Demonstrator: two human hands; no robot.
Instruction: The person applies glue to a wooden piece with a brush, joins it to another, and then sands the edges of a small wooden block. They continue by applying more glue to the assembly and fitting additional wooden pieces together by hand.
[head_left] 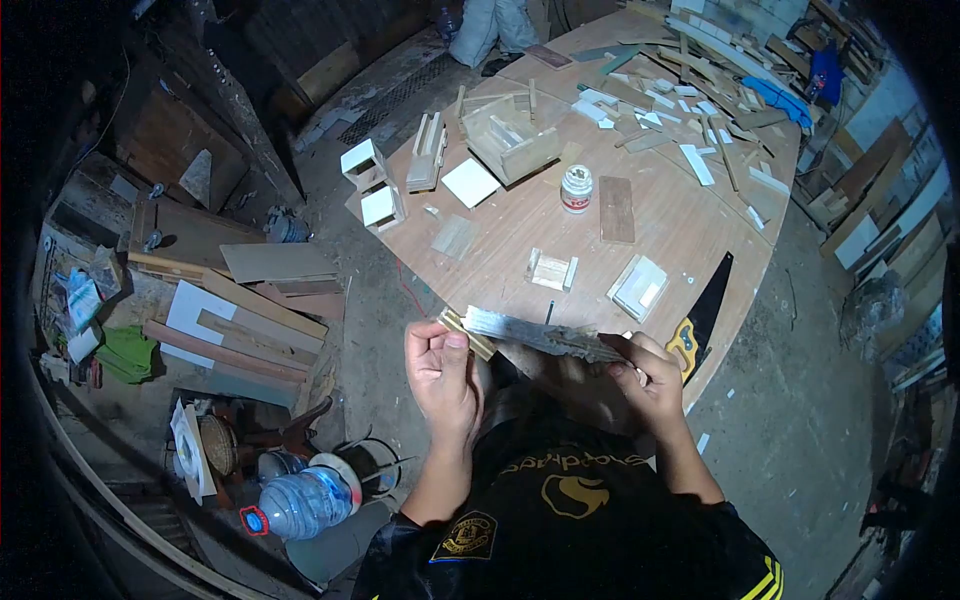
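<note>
Left hand (440,370) pinches a short, light wooden piece (468,334) between thumb and fingers, above the near edge of the table (405,235). Right hand (648,376) is closed around one end of a long grey strip (545,336) with a ragged near edge; the strip slants across to the left, its pale end meeting the wooden piece or overlapping it.

Just beyond the strip, a small wooden part with two raised sides (552,271) lies on the table, with a stack of small boards (638,287) to its right. Farther right, a handsaw (703,315) with a yellow and black handle points its blade away toward the far side. A jar (576,190) with a red and white label stands upright near the middle, just left of a flat brown board (617,210). To the far left of the jar are an open wooden box (512,145) and a white square panel (470,183). Wood scraps (650,105) spread over the far right, beside a blue cloth (777,99).
</note>
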